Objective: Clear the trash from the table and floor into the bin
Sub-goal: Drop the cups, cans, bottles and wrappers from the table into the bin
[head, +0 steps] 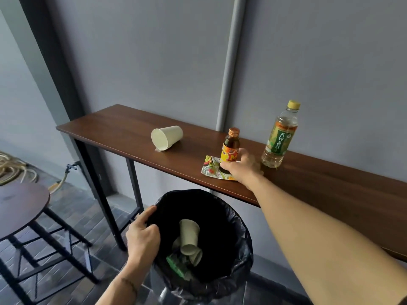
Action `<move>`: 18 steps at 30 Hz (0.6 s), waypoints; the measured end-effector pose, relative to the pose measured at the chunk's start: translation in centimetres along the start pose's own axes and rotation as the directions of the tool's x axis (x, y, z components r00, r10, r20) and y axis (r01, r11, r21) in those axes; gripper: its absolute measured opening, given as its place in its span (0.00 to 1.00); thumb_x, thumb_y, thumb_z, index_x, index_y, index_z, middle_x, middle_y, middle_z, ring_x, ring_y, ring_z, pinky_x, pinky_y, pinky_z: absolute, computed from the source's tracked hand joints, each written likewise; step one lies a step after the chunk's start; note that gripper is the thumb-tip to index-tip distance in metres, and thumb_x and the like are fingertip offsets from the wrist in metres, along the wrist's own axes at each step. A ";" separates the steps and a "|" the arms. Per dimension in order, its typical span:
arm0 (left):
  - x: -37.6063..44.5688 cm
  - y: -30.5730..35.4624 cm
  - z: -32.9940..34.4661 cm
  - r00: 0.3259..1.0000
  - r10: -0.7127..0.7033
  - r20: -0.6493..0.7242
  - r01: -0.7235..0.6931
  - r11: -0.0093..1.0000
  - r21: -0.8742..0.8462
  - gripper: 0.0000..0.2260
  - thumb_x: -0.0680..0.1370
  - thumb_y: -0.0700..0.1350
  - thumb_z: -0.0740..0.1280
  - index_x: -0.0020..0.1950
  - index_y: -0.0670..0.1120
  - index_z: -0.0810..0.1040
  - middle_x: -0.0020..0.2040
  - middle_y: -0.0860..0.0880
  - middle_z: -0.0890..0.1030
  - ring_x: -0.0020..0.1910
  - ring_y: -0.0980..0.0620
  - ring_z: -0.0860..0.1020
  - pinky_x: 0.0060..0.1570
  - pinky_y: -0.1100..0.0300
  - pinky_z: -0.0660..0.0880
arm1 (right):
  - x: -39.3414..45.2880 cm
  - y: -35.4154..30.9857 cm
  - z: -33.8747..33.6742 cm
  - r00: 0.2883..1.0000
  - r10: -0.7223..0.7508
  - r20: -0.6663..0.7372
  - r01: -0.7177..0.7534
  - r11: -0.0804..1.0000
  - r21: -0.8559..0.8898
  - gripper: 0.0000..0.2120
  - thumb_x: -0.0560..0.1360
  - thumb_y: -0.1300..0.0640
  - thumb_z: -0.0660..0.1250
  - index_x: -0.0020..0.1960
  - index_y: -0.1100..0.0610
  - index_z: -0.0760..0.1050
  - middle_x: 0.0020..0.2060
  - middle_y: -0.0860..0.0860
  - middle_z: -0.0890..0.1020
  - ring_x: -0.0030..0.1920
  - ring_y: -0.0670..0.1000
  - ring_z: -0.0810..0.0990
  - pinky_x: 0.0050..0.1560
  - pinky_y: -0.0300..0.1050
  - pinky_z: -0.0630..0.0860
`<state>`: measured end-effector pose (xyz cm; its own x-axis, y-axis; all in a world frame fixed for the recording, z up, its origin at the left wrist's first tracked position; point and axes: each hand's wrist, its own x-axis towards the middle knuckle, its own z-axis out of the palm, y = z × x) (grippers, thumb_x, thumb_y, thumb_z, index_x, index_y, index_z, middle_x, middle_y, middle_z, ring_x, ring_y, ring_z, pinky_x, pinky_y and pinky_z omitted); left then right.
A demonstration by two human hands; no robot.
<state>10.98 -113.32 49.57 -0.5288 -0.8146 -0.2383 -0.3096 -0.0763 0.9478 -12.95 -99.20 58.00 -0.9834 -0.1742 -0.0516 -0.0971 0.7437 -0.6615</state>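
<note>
A small brown glass bottle (pixel 230 148) with a yellow label stands on the narrow wooden table (pixel 123 126). My right hand (pixel 242 167) is wrapped around its lower part. Under the bottle lies a colourful snack wrapper (pixel 210 169). A white paper cup (pixel 166 137) lies on its side to the left. A clear plastic bottle (pixel 280 137) with a green label and yellow cap stands to the right. Below the table edge is the bin (pixel 240 234) lined with a black bag, holding paper cups (pixel 189 236) and green packaging. My left hand (pixel 142 234) grips the bin's left rim.
A round dark stool (pixel 22 202) on a black metal frame stands at the left. A coiled hose (pixel 11 170) lies on the tiled floor behind it. The table stands against a grey wall with a vertical pipe (pixel 231 62).
</note>
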 end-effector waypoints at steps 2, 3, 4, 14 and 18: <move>0.5 -0.1 -0.1 1.000 -0.012 0.008 0.012 1.000 0.011 0.31 0.71 0.29 0.57 0.66 0.54 0.81 0.41 0.47 0.86 0.23 0.51 0.71 0.19 0.65 0.67 | 0.2 0.0 0.3 1.000 -0.002 0.007 0.002 0.997 -0.077 0.31 0.62 0.32 0.67 0.62 0.43 0.74 0.60 0.50 0.79 0.63 0.59 0.73 0.64 0.57 0.66; 0.6 -0.1 -0.2 1.000 -0.019 0.014 0.019 1.000 0.013 0.31 0.71 0.29 0.57 0.66 0.54 0.81 0.41 0.47 0.86 0.23 0.50 0.71 0.19 0.65 0.67 | 0.2 0.0 0.3 1.000 -0.014 0.000 0.014 0.993 -0.119 0.29 0.64 0.32 0.66 0.61 0.43 0.74 0.59 0.51 0.79 0.63 0.60 0.73 0.65 0.57 0.66; 0.7 -0.1 -0.2 0.999 -0.027 0.023 0.027 1.000 0.015 0.32 0.71 0.29 0.57 0.66 0.54 0.81 0.40 0.47 0.85 0.24 0.50 0.71 0.18 0.65 0.66 | 0.2 -0.1 0.4 1.000 -0.026 -0.009 0.024 0.989 -0.148 0.27 0.65 0.33 0.66 0.60 0.44 0.75 0.58 0.52 0.80 0.63 0.60 0.73 0.65 0.57 0.67; 1.5 0.4 0.2 0.996 -0.041 0.075 0.040 0.999 0.012 0.31 0.71 0.29 0.56 0.67 0.52 0.80 0.42 0.43 0.86 0.20 0.52 0.70 0.17 0.66 0.67 | -1.1 0.9 0.7 0.967 -0.209 -0.148 0.197 0.976 -0.087 0.15 0.64 0.48 0.68 0.48 0.51 0.72 0.45 0.52 0.75 0.44 0.53 0.74 0.47 0.44 0.70; 1.5 0.8 0.6 0.996 -0.030 0.086 0.031 0.999 -0.011 0.31 0.71 0.29 0.56 0.67 0.51 0.80 0.41 0.43 0.86 0.19 0.53 0.68 0.17 0.66 0.66 | -1.3 1.2 1.0 0.963 -0.194 -0.186 0.198 0.980 0.005 0.13 0.60 0.48 0.66 0.43 0.51 0.72 0.43 0.52 0.78 0.41 0.53 0.77 0.44 0.43 0.71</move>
<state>9.45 -114.26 49.88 -0.5855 -0.7593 -0.2840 -0.3170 -0.1081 0.9423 -11.60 -98.72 56.53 -0.9569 -0.1917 0.2180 -0.2894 0.6910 -0.6625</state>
